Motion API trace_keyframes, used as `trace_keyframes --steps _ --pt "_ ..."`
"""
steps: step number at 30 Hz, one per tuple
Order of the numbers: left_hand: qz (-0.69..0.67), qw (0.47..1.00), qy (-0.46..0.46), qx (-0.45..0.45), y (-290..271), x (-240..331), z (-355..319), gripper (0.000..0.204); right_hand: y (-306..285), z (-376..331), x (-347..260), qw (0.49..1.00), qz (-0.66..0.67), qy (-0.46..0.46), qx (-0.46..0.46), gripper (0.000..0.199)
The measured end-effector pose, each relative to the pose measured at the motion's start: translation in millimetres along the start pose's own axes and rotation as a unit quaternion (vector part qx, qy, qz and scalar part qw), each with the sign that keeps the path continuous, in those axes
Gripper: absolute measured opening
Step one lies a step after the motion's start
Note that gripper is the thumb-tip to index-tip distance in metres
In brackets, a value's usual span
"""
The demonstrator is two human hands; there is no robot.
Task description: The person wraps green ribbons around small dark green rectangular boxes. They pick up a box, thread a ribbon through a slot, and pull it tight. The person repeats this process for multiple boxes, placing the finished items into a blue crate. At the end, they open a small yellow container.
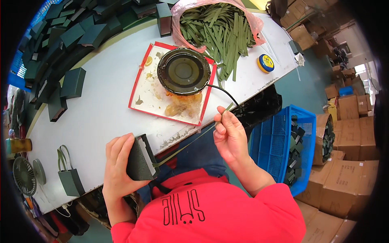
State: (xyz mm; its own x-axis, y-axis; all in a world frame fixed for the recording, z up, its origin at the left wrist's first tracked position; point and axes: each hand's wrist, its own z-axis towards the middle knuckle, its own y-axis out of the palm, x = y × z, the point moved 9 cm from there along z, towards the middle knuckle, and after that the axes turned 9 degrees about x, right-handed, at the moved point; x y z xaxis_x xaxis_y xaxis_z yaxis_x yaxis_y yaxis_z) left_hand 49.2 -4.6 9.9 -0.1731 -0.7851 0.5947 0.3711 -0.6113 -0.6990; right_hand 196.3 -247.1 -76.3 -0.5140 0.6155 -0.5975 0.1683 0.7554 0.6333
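Ribbon (165,160) is stretched obliquely beside the near edge of the desk (97,117), from the dark box (139,162) gripped by the left hand (117,164), up to the right hand (231,139), by which it is pinched.

Square red-rimmed white tray (139,99) on white counter (99,113); on it, round black pan (183,72). Behind tray: pink plastic bag (177,31), flat green straps (221,34) inside. Front-right of bag: round blue-yellow tin (265,63). Rear left: heaped dark-green boxes (94,35). Left end: round dark fan (24,176). Before tray, in left fingers (122,146): dark-green rectangular box (140,163). Right of counter: blue plastic crate (267,139); beyond, brown cardboard cartons (340,180).
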Motion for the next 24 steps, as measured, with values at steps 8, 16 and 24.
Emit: trace_keyframes --steps 8,16,24 --pt "-0.009 1.0 0.0 -0.008 7 13 16 0.088 34 22 -16 0.967 -0.218 -0.103 -0.077 0.022" --pt "-0.031 0.999 0.004 -0.036 21 24 23 0.092 53 39 -13 0.958 -0.248 -0.103 -0.096 0.021" --pt "-0.042 0.998 -0.002 -0.039 22 22 22 0.095 55 51 -5 0.959 -0.26 -0.089 -0.066 0.022"
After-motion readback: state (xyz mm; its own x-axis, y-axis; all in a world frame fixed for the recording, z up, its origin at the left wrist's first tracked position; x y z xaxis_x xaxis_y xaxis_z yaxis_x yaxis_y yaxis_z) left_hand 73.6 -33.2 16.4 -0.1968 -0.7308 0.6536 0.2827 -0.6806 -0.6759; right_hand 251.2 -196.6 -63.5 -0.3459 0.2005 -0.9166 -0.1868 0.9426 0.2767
